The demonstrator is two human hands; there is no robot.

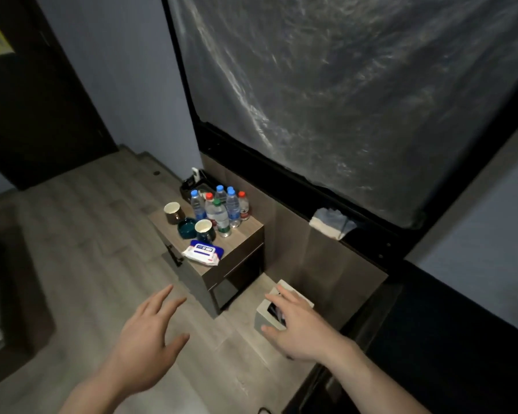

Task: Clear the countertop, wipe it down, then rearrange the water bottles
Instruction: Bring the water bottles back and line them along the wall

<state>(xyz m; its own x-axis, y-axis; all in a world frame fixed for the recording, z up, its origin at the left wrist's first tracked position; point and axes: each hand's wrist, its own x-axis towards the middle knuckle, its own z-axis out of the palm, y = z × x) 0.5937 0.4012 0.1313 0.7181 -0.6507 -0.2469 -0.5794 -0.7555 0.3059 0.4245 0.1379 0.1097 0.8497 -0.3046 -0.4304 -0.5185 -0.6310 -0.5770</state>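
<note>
Both hands, left [144,339] and right [296,327], are hovering with fingers spread, holding nothing. Well ahead of them, the bottles [222,209] are standing clustered on the countertop [245,234]; probably full, heavyish, slick, best grasped around mid-body.

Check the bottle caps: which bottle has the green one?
The front bottle, nearest the cup. Its cap is green; the others have blue or red caps.
</note>
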